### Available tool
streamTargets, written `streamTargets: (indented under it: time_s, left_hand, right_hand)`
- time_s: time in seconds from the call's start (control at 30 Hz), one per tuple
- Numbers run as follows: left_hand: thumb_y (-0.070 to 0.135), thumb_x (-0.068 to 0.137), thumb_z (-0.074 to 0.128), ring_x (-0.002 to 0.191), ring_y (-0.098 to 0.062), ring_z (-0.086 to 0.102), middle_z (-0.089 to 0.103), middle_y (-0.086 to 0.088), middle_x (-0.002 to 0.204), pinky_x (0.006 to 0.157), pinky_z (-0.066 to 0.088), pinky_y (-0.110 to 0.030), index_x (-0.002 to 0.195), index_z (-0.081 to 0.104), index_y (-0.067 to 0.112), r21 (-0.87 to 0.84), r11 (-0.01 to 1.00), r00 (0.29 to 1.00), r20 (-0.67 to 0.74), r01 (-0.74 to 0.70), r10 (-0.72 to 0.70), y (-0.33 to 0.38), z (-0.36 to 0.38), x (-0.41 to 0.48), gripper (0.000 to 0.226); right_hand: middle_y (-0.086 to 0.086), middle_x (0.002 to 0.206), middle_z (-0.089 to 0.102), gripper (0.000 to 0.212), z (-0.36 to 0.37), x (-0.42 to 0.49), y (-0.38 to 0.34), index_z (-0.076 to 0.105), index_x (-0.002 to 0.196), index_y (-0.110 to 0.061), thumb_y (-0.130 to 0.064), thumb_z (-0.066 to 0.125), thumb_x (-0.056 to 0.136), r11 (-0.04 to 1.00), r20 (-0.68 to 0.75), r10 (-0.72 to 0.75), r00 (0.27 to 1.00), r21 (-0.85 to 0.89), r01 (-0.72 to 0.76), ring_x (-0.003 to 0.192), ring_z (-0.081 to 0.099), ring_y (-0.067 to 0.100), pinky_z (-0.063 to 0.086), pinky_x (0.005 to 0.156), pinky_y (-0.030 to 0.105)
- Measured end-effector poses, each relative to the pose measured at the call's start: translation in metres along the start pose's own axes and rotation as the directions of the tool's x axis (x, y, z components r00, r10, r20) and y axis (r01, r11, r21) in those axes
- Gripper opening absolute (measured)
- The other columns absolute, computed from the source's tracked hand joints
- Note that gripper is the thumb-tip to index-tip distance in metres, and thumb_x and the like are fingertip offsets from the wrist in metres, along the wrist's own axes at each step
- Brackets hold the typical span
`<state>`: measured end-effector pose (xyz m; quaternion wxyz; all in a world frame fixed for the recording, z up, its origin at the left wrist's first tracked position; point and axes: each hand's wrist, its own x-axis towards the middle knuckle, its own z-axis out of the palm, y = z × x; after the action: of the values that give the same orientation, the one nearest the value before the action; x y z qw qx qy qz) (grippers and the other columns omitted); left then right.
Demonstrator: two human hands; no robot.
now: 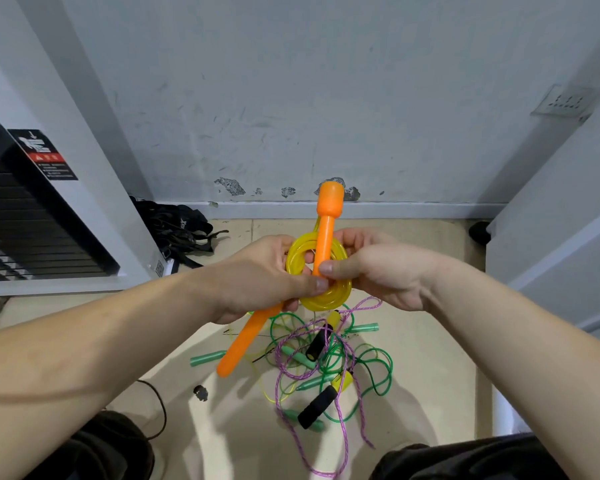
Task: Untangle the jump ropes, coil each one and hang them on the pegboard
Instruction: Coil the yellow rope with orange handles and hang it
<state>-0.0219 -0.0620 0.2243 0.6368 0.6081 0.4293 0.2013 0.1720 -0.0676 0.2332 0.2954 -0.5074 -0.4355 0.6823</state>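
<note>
Dark clothing [465,459] fills the near corners, and 2 bare forearms reach from there toward the far wall [291,98]. Left hand [267,275] grips the left side of a tightly wound yellow rope coil [329,294], thumb pressed on its near rim; 1 orange handle [245,341] slants down from under that hand. Right hand [374,268] pinches the other orange handle [326,226], which stands upright across the coil's middle, thumb on its lower end. Both hands hold the coil in the air above the beige floor [264,233]. Below it lies a tangle: green rope [391,370], purple braided rope [361,304], 2 black foam handles [317,342] with yellow ends, and several green handles [207,359]. Far left, black straps [181,230] lie against the wall beside a weight stack [32,230].
</note>
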Motion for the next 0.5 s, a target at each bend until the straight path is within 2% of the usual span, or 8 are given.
streamTargets:
  time_s: [0.1, 0.17, 0.27, 0.4, 0.5]
  left_hand:
    - [0.008, 0.092, 0.076, 0.063, -0.013, 0.055, 0.061, -0.005, 0.088, 0.056, 0.05, -0.024, 0.118, 0.062, 0.004, 0.018, 1.0, 1.0, -0.014, -0.01, 0.011, -0.002, -0.002, 0.002, 0.03]
    - [0.008, 0.092, 0.075, 0.065, -0.015, 0.055, 0.061, -0.007, 0.093, 0.059, 0.05, -0.026, 0.124, 0.06, 0.009, 0.018, 1.0, 1.0, 0.021, 0.006, -0.006, -0.005, -0.004, 0.002, 0.036]
    - [0.014, 0.091, 0.076, 0.066, -0.013, 0.061, 0.067, -0.006, 0.098, 0.063, 0.053, -0.026, 0.128, 0.058, 0.024, 0.094, 0.995, 0.999, 0.013, 0.031, -0.032, -0.008, -0.004, 0.003, 0.042]
    - [0.022, 0.094, 0.073, 0.065, -0.008, 0.067, 0.07, -0.004, 0.097, 0.063, 0.057, -0.026, 0.122, 0.058, 0.026, 0.274, 0.961, 0.997, -0.066, -0.03, 0.05, -0.004, -0.005, 0.003, 0.032]
    - [0.026, 0.095, 0.071, 0.065, -0.014, 0.07, 0.071, -0.005, 0.095, 0.064, 0.063, -0.035, 0.118, 0.058, 0.028, 0.344, 0.939, 0.996, -0.077, -0.019, 0.048, -0.003, -0.006, 0.002, 0.027]
  right_hand:
    - [0.018, 0.108, 0.074, 0.032, 0.003, 0.002, 0.004, 0.058, 0.121, -0.001, 0.008, 0.066, 0.092, 0.989, -0.078, -0.094, 0.993, -0.118, 0.084, 0.098, 0.072, 0.021, 0.06, 0.088, 0.036]
    - [0.02, 0.109, 0.072, 0.032, 0.004, 0.0, 0.004, 0.057, 0.121, -0.001, 0.005, 0.068, 0.092, 0.983, -0.095, -0.114, 0.989, -0.153, 0.098, 0.1, 0.07, 0.028, 0.056, 0.095, 0.046]
    - [0.017, 0.105, 0.071, 0.028, 0.005, 0.0, 0.004, 0.057, 0.116, -0.005, 0.005, 0.068, 0.092, 0.983, -0.115, -0.111, 0.987, -0.156, 0.092, 0.095, 0.07, 0.03, 0.057, 0.093, 0.049]
    - [0.017, 0.098, 0.07, 0.025, 0.01, 0.005, 0.006, 0.057, 0.113, -0.006, 0.004, 0.068, 0.093, 0.978, -0.179, -0.149, 0.972, -0.171, 0.119, 0.08, 0.069, 0.027, 0.059, 0.079, 0.043]
    - [0.017, 0.096, 0.072, 0.027, 0.014, 0.007, 0.011, 0.057, 0.113, -0.006, 0.0, 0.072, 0.091, 0.975, -0.213, -0.149, 0.966, -0.192, 0.108, 0.08, 0.071, 0.03, 0.059, 0.085, 0.05]
